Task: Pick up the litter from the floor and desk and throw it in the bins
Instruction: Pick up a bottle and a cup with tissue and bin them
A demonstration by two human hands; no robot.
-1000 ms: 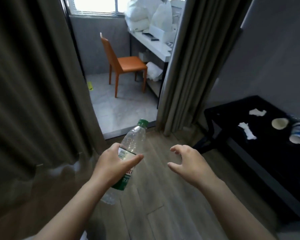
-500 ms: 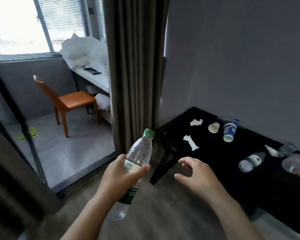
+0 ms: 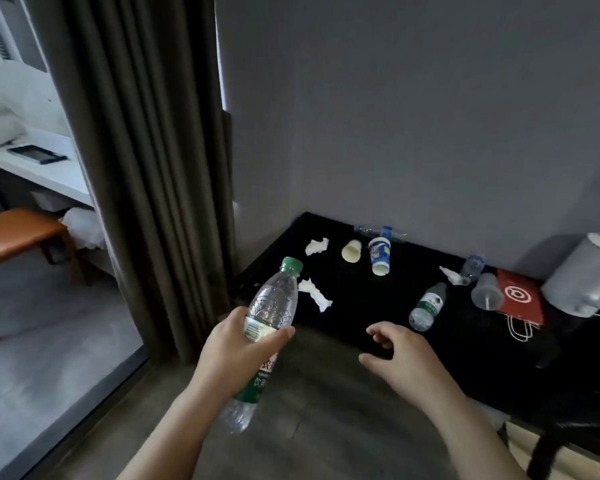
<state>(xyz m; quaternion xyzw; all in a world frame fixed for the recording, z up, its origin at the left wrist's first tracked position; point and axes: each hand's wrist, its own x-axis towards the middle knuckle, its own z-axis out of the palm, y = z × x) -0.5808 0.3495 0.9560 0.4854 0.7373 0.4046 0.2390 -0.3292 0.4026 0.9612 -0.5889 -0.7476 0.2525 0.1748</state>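
Observation:
My left hand (image 3: 234,356) grips a clear plastic bottle (image 3: 272,308) with a green cap, tilted up to the right. My right hand (image 3: 400,355) hovers empty with loosely curled fingers in front of the black desk (image 3: 357,306). Litter lies on the desk: two crumpled tissues (image 3: 316,246) (image 3: 314,294), a cream paper cup (image 3: 351,251) on its side, a blue and white cup (image 3: 380,255), a lying bottle with a green label (image 3: 427,306), another tissue (image 3: 450,274), a small clear bottle (image 3: 472,266) and a clear lidded cup (image 3: 487,296).
A red paper bag (image 3: 520,299) and a grey kettle-like vessel (image 3: 589,277) sit at the desk's right. A brown curtain (image 3: 146,168) hangs left of the desk. Beyond it stand an orange chair (image 3: 14,233) and a white counter (image 3: 42,171). No bin is in view.
My view has swung right from the balcony doorway to the black desk, bringing more litter into sight. My left hand still holds the bottle; my right hand stays empty.

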